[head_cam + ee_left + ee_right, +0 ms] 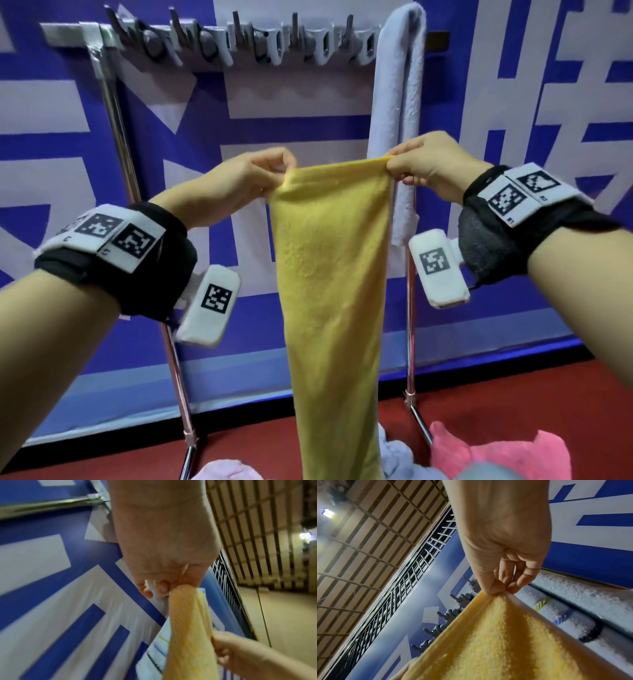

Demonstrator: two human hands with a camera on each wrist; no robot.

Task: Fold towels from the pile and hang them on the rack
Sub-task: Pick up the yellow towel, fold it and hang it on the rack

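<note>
A yellow towel (334, 274) hangs lengthwise in front of the rack, folded into a narrow strip. My left hand (274, 171) pinches its top left corner, and my right hand (397, 164) pinches the top right corner. The left wrist view shows that hand (168, 586) pinching the yellow towel (187, 635). In the right wrist view, thumb and fingers of the right hand (501, 591) pinch the towel's hem (488, 642). The rack's top bar (239, 37) carries a row of grey clips, and a pale blue towel (397, 102) hangs at its right end.
The rack's chrome legs (116, 113) stand before a blue and white banner wall (51, 164). On the red floor below lie a pink towel (496, 452), a pale blue one (397, 455) and a lilac one (226, 471).
</note>
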